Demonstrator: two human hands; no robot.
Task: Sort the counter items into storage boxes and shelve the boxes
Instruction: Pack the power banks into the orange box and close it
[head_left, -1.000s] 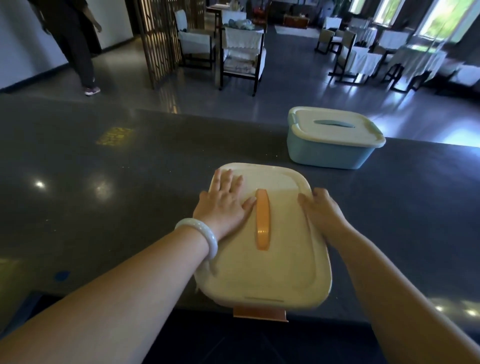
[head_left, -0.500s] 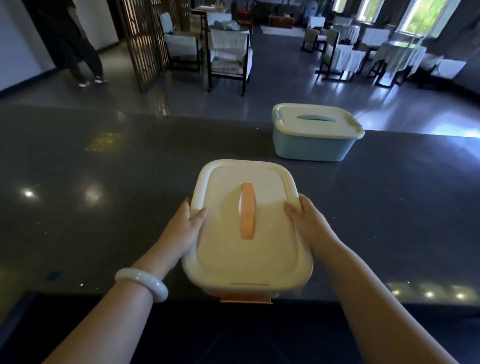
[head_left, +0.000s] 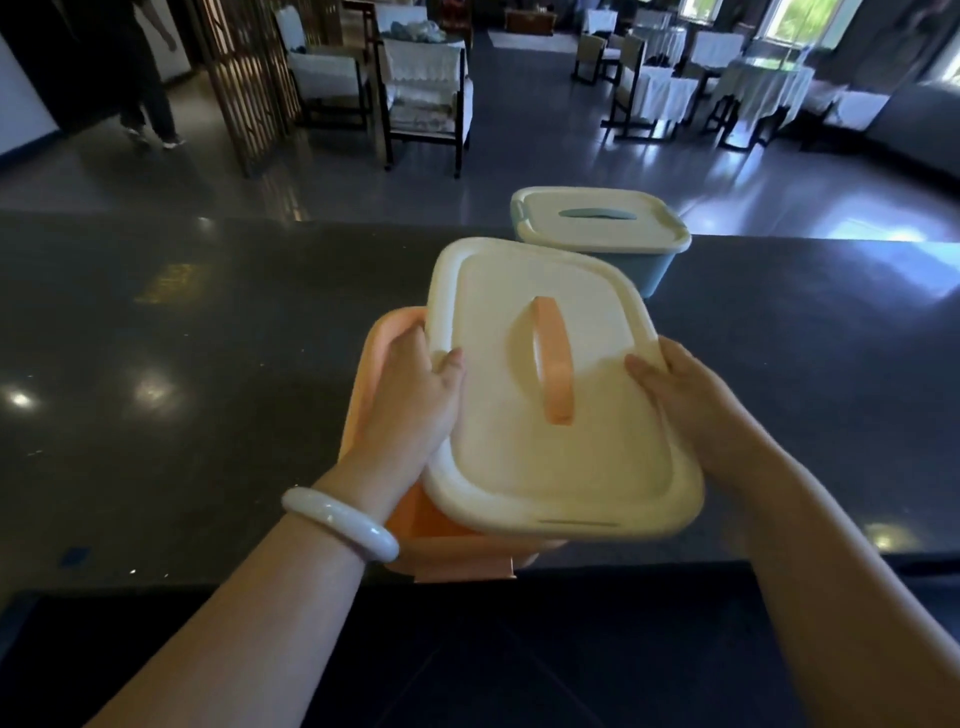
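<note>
Cream lid (head_left: 561, 395), gripped at both side edges, tilts above orange box (head_left: 384, 332).

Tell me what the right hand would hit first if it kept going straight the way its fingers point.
The right hand points left across the cream lid it grips, so it would likely meet the orange handle first, then the left hand. Depth is unclear.

Looks like a restaurant or hotel dining hall: cloth-covered tables (head_left: 769, 83) and chairs (head_left: 421, 88) fill the top of the frame, behind a long dark counter (head_left: 208, 364) across the middle.
</note>
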